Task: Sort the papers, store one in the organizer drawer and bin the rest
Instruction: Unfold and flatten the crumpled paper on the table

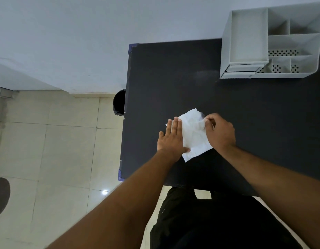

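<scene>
A creased white paper (193,133) lies on the black table (173,78), near its middle. My left hand (171,137) rests flat on the paper's left part, fingers together and stretched out. My right hand (220,131) pinches the paper's upper right edge between thumb and fingertips. The grey desk organizer (270,42) stands at the table's far right corner; its small drawer (241,68) at the lower front looks closed. A black bin (119,102) stands on the floor just past the table's left edge, partly hidden by it.
A pale wall runs behind the table. Beige floor tiles (56,141) spread to the left, with a dark round mat (1,196) at the far left. My dark trousers show below the table's near edge.
</scene>
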`<action>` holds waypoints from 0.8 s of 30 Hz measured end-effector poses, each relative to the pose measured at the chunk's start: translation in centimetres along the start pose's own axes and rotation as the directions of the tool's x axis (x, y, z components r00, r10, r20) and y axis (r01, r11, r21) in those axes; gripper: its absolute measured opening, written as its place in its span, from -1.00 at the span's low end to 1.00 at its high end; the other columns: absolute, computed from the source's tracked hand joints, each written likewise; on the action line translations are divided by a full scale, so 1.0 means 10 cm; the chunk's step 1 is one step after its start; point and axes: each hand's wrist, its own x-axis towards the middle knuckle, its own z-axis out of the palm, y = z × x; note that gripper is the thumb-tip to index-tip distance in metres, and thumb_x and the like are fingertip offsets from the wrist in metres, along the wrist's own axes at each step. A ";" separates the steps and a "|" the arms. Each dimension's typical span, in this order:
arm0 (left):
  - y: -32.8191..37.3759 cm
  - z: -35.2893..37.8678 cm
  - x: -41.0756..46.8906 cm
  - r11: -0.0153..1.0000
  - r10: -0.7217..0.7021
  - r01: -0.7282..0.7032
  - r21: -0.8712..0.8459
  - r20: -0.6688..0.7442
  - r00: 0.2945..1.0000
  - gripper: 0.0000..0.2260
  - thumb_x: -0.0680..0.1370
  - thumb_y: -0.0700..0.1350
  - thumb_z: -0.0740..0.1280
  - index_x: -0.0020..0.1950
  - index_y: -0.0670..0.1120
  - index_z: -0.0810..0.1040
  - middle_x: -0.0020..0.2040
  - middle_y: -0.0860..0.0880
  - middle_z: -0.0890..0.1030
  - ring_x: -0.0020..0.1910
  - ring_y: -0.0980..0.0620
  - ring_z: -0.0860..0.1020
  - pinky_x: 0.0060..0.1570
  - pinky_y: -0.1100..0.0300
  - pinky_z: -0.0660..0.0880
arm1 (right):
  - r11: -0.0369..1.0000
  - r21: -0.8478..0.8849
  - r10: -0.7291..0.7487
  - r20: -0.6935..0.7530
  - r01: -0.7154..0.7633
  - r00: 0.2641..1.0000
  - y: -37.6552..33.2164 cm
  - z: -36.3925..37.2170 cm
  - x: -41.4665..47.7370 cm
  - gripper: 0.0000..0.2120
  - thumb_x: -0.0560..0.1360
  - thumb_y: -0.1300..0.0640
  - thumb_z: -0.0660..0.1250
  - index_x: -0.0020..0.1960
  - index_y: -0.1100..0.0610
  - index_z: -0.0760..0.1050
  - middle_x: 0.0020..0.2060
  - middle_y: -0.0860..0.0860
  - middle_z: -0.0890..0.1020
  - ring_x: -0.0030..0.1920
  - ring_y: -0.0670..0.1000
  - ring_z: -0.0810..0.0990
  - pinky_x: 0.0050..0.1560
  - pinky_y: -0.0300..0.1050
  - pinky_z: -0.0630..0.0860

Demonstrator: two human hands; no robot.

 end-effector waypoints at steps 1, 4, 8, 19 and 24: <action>0.02 -0.02 0.00 1.000 -0.004 0.004 -0.002 0.001 1.000 0.04 0.52 0.30 0.35 0.62 -0.15 -0.29 0.64 -0.09 -0.28 0.61 -0.13 -0.27 0.50 -0.22 0.11 | 0.997 0.063 0.039 -0.006 -0.038 0.999 0.01 -0.01 0.01 -0.86 0.63 0.09 0.27 0.10 0.09 0.57 -0.07 -0.04 0.66 -0.08 -0.02 0.61 -0.10 -0.12 0.53; 0.10 -0.10 -0.03 0.999 0.035 -0.036 -0.033 -0.036 0.999 0.02 0.53 0.28 0.35 0.62 -0.19 -0.25 0.65 -0.12 -0.24 0.62 -0.13 -0.24 0.50 -0.22 0.13 | 0.941 0.276 0.201 0.000 -0.194 0.980 0.05 -0.01 0.03 -0.87 0.60 0.09 0.30 0.06 0.09 0.60 -0.09 -0.07 0.65 -0.05 -0.03 0.62 -0.08 -0.18 0.55; 0.35 -0.16 -0.14 0.983 0.165 -0.177 -0.058 -0.173 0.971 -0.17 0.60 0.28 0.21 0.63 -0.19 -0.04 0.66 -0.12 -0.04 0.63 -0.09 -0.08 0.49 -0.17 0.18 | 0.716 0.569 0.419 0.113 -0.405 0.901 0.10 -0.09 0.01 -0.87 0.58 0.13 0.33 0.00 0.12 0.65 -0.06 -0.01 0.66 0.04 0.04 0.62 -0.01 -0.14 0.54; 0.75 -0.30 -0.15 0.426 -0.274 0.077 -0.901 -0.047 0.961 -0.46 0.48 0.25 0.44 0.36 0.04 0.43 0.10 0.06 0.58 0.06 0.03 0.58 0.10 0.11 0.57 | 0.429 0.644 0.459 0.449 -0.634 0.766 0.15 -0.34 -0.15 -0.87 0.61 0.13 0.30 0.08 0.12 0.60 0.00 0.10 0.71 -0.03 0.15 0.72 -0.12 0.06 0.67; 0.66 -0.30 -0.19 0.485 -0.430 0.093 -0.870 -0.144 0.891 -0.86 0.56 0.02 0.35 0.02 -0.02 0.59 -0.13 0.13 0.62 -0.10 0.07 0.61 -0.08 0.17 0.57 | 0.421 0.667 0.518 0.380 -0.615 0.767 0.22 -0.35 -0.19 -0.90 0.62 0.17 0.29 0.01 0.14 0.58 0.01 0.08 0.69 -0.02 0.07 0.69 -0.21 -0.07 0.63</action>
